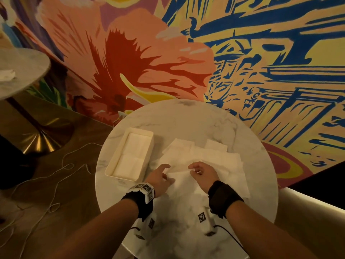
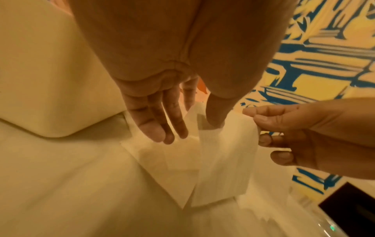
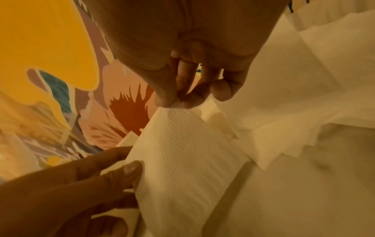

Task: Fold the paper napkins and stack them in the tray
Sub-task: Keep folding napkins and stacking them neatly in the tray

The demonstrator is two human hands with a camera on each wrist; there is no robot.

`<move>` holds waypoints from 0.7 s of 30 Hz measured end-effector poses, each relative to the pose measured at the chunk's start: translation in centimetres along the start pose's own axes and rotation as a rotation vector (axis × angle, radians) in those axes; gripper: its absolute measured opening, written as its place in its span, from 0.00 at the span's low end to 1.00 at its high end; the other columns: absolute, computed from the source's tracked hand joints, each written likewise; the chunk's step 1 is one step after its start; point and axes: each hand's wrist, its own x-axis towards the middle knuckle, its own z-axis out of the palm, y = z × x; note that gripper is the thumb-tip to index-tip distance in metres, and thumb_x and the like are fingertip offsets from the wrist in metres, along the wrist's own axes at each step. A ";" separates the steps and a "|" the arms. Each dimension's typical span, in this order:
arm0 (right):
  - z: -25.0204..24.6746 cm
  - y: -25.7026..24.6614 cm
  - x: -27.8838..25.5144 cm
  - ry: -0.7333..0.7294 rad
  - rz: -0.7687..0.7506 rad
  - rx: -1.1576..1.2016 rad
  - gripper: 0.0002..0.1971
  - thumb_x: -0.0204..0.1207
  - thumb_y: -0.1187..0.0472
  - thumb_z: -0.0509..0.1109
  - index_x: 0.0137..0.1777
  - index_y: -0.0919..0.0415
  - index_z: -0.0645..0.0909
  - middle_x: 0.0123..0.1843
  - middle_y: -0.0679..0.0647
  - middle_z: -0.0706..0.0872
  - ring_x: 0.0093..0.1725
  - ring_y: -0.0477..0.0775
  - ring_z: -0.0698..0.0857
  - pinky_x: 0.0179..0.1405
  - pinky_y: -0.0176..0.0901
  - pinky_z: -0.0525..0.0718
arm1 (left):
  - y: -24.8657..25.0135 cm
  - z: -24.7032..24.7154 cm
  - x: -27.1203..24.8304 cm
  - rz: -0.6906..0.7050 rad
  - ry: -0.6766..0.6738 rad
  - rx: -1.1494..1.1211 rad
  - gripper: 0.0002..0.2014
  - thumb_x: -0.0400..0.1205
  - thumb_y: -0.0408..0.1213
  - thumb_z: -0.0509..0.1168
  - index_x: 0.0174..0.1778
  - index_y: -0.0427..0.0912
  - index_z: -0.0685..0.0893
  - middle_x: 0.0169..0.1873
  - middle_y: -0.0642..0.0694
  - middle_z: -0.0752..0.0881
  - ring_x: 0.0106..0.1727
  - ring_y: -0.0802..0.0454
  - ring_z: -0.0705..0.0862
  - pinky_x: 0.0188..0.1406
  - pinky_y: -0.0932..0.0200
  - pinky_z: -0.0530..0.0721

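Note:
A white paper napkin (image 1: 182, 177) (image 2: 223, 152) (image 3: 182, 152) is lifted off the round marble table (image 1: 186, 124) between my two hands. My left hand (image 1: 160, 176) (image 2: 198, 115) pinches its left edge with thumb and forefinger, the other fingers hanging straight. My right hand (image 1: 197, 171) (image 3: 176, 102) pinches its top corner between thumb and forefinger. A cream rectangular tray (image 1: 116, 152) (image 2: 50, 80) stands just left of my left hand, with folded napkins (image 1: 130, 157) lying flat inside. A loose pile of unfolded napkins (image 1: 214, 159) (image 3: 304, 80) is spread under and beyond my right hand.
A painted wall runs right behind the table. A second round table (image 1: 22, 71) at the upper left carries a crumpled napkin (image 1: 7, 75). White cables (image 1: 56, 174) trail over the floor to the left. Small black-and-white marker tags (image 1: 201, 217) sit near the table's front edge.

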 end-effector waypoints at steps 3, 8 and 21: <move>-1.1 -1.1 0.4 0.033 -0.036 0.054 0.09 0.79 0.66 0.72 0.48 0.49 0.86 0.47 0.47 0.84 0.48 0.49 0.83 0.49 0.32 0.77 | 1.2 -1.4 0.5 0.068 0.091 -0.044 0.17 0.81 0.46 0.72 0.66 0.59 0.80 0.48 0.52 0.85 0.47 0.57 0.83 0.43 0.69 0.76; -2.3 -2.7 0.7 0.103 -0.044 0.058 0.07 0.76 0.63 0.75 0.50 0.50 0.88 0.44 0.47 0.85 0.46 0.48 0.84 0.55 0.37 0.80 | 3.0 -2.6 1.1 0.147 0.204 -0.008 0.07 0.81 0.44 0.72 0.54 0.54 0.90 0.47 0.52 0.89 0.45 0.58 0.84 0.35 0.80 0.71; -3.2 -5.4 0.2 0.085 -0.255 -0.222 0.04 0.79 0.57 0.73 0.44 0.47 0.86 0.45 0.42 0.87 0.47 0.43 0.84 0.47 0.30 0.78 | 6.5 -3.7 -0.1 0.296 0.154 0.171 0.14 0.80 0.54 0.69 0.59 0.56 0.86 0.58 0.59 0.84 0.60 0.58 0.80 0.63 0.60 0.77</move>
